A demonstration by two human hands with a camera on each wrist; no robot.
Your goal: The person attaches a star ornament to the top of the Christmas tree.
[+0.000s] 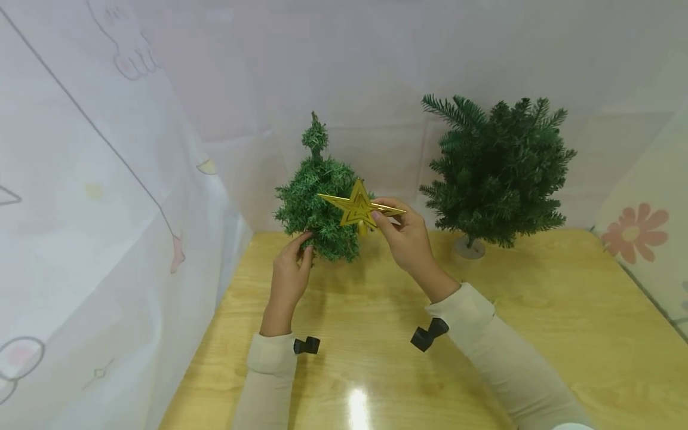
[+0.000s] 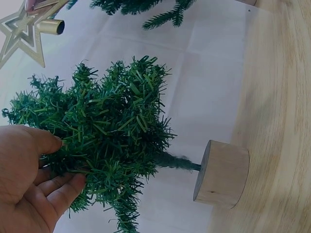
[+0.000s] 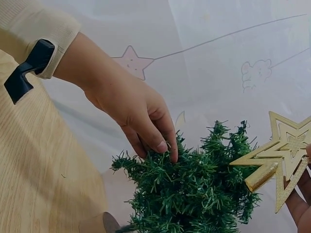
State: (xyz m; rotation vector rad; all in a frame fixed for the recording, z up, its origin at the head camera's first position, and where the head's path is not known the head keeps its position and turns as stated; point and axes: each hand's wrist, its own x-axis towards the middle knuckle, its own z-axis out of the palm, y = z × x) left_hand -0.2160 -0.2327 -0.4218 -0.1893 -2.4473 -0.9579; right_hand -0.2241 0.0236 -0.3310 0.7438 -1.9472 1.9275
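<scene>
A small green artificial Christmas tree (image 1: 322,185) stands toward the back left of the table, its thin top rising above fuller branches. My left hand (image 1: 290,272) pinches its lower foliage between thumb and fingers; in the left wrist view the fingertips sink into the needles (image 2: 112,107). The tree's round wooden base (image 2: 223,174) rests on the table. With thumb and fingers, my right hand (image 1: 405,236) grips one point of a gold star tree topper (image 1: 359,203), held in front of the tree's right side. A hollow gold tube (image 3: 262,175) sticks out from the star.
To the right stands a larger, darker artificial tree (image 1: 500,167) on a round pale base (image 1: 469,248). White sheeting with printed drawings (image 1: 333,60) hangs behind and at both sides of the wooden table (image 1: 371,340). A black bracket is worn at each cuff.
</scene>
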